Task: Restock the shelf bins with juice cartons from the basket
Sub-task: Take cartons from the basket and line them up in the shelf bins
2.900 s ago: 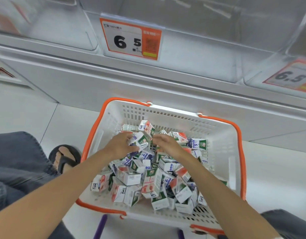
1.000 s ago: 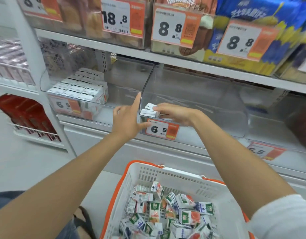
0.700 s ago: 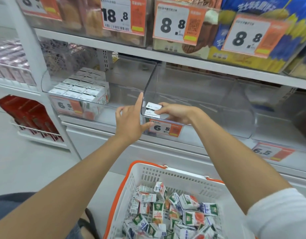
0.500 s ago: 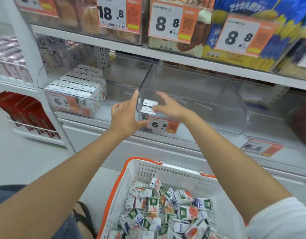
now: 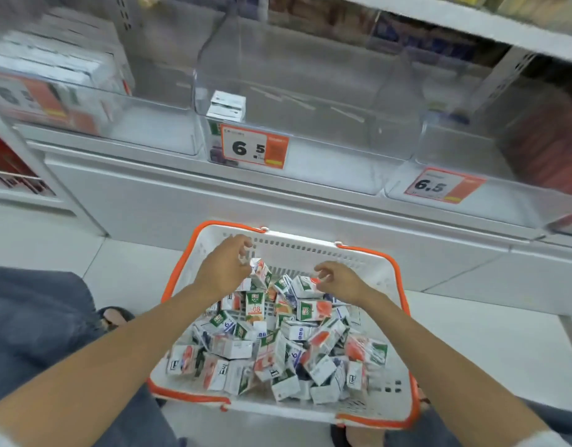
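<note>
A white basket (image 5: 313,250) with orange rim sits on the floor below the shelf, holding several small juice cartons (image 5: 278,343) in a loose heap. My left hand (image 5: 226,269) hovers over the basket's far left, fingers loosely curled, beside an upright carton (image 5: 260,274). My right hand (image 5: 341,282) hangs over the far right of the heap, fingers relaxed just above a white and green carton (image 5: 305,285). Neither hand holds anything. In the clear middle shelf bin (image 5: 310,101), stacked cartons (image 5: 226,106) stand in the front left corner.
A 6.5 price tag (image 5: 255,148) hangs on the middle bin's front. The left bin (image 5: 52,72) holds several cartons. The right bin carries another 6.5 tag (image 5: 442,185). My knee in jeans and a sandalled foot (image 5: 112,317) are left of the basket.
Both hands have come down from the middle bin to the basket, leaving the cartons in the bin's front left corner. The view has tilted down.
</note>
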Action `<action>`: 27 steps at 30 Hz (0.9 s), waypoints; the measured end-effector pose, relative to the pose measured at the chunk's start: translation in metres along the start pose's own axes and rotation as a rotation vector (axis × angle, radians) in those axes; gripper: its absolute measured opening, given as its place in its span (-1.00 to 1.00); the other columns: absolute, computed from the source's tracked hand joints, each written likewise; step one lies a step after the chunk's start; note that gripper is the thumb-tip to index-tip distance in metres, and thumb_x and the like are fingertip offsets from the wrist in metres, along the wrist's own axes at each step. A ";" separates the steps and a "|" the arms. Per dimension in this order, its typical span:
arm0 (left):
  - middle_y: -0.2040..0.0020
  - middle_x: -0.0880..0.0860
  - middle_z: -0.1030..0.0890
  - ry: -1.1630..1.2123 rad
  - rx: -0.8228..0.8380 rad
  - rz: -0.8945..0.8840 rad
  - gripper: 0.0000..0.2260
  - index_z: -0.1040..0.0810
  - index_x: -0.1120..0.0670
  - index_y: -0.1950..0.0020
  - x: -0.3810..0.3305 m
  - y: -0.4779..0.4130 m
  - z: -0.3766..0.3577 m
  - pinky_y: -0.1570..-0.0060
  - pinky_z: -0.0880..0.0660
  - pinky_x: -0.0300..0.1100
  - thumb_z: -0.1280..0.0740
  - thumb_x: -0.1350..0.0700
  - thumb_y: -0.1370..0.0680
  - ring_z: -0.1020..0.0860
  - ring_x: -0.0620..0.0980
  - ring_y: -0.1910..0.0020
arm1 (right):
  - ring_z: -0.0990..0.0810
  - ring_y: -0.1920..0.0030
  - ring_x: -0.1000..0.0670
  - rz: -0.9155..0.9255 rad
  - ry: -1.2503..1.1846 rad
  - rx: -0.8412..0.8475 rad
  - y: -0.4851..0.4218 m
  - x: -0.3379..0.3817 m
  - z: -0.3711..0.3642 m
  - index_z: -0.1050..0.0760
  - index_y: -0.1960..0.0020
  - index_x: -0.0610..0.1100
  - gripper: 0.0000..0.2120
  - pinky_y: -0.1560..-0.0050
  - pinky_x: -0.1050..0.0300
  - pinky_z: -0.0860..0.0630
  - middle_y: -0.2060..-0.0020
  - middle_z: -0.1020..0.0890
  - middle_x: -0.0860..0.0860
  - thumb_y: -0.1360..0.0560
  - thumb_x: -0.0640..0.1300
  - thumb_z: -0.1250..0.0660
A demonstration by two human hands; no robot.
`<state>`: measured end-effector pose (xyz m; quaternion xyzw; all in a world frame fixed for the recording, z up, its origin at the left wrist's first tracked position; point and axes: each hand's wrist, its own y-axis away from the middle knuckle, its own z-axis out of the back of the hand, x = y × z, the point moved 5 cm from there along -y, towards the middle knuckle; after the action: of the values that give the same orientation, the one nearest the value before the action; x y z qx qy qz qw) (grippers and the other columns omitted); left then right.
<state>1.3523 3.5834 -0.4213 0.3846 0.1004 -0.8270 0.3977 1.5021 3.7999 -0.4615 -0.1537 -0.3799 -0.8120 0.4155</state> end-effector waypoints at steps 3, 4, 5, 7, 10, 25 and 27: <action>-0.01 -0.02 -0.51 -0.005 0.038 0.126 -0.75 -0.48 0.02 -0.16 0.032 0.002 -0.022 0.07 -0.47 -0.14 -0.35 0.24 -0.51 -0.48 -0.04 0.14 | -0.53 -0.20 -0.10 -0.145 -0.078 0.108 -0.003 -0.058 -0.030 -0.33 -0.44 -0.17 -0.43 -0.20 0.07 -0.48 -0.25 -0.51 -0.10 -0.49 -0.16 -0.43; 0.00 -0.02 -0.51 -0.004 0.046 0.158 -0.74 -0.48 0.01 -0.16 0.039 0.002 -0.027 0.04 -0.50 -0.12 -0.35 0.24 -0.51 -0.50 -0.04 0.12 | -0.53 -0.20 -0.09 -0.178 -0.114 0.113 -0.006 -0.068 -0.037 -0.33 -0.45 -0.17 -0.44 -0.17 0.10 -0.47 -0.28 -0.51 -0.11 -0.50 -0.15 -0.42; 0.01 -0.03 -0.51 -0.005 0.052 0.185 -0.74 -0.48 0.01 -0.16 0.045 0.000 -0.032 0.03 -0.52 -0.09 -0.35 0.24 -0.51 -0.52 -0.03 0.10 | -0.53 -0.19 -0.09 -0.218 -0.154 0.118 -0.010 -0.076 -0.044 -0.33 -0.44 -0.19 -0.46 -0.12 0.12 -0.48 -0.28 -0.51 -0.13 -0.51 -0.17 -0.41; 0.03 -0.05 -0.52 -0.003 0.067 0.230 -0.73 -0.47 -0.01 -0.16 0.055 -0.003 -0.040 0.04 -0.54 -0.07 -0.35 0.23 -0.51 -0.54 -0.03 0.09 | -0.52 -0.16 -0.10 -0.302 -0.249 0.156 -0.018 -0.089 -0.060 -0.29 -0.43 -0.31 -0.48 -0.02 0.09 -0.51 -0.22 -0.50 -0.18 -0.53 -0.24 -0.37; 0.04 -0.05 -0.55 -0.016 0.115 0.223 -0.83 -0.47 -0.02 -0.10 0.063 -0.006 -0.055 0.09 -0.52 -0.12 -0.34 0.15 -0.54 -0.56 -0.03 0.12 | -0.51 0.04 0.02 -0.355 -0.252 0.179 -0.029 -0.102 -0.074 -0.31 -0.40 -0.33 -0.44 0.11 0.27 -0.50 -0.07 -0.55 -0.13 -0.46 -0.35 -0.42; -0.05 0.13 -0.66 0.785 0.352 0.696 -0.60 -0.50 0.17 -0.21 0.030 -0.014 -0.132 0.01 -0.62 -0.15 -0.51 0.18 -0.43 -0.66 0.02 -0.01 | -0.51 -0.28 0.06 -0.087 -0.500 0.054 -0.050 -0.059 -0.046 -0.54 -0.25 0.05 -0.61 -0.32 0.05 -0.40 -0.21 -0.56 0.14 -0.45 0.11 -0.44; -0.03 0.11 -0.67 0.726 0.278 0.708 -0.70 -0.55 0.10 -0.13 0.047 -0.014 -0.124 0.09 -0.61 -0.18 -0.51 0.16 -0.43 -0.66 0.00 0.02 | -0.45 -0.34 0.06 -0.094 -0.295 -0.007 -0.053 -0.072 -0.052 -0.38 -0.42 -0.01 -0.38 -0.30 0.10 -0.41 -0.34 -0.47 0.09 -0.42 -0.04 -0.51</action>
<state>1.3931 3.6242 -0.5419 0.7059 -0.0148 -0.4610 0.5375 1.5075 3.8206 -0.5632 -0.2548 -0.4409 -0.8004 0.3163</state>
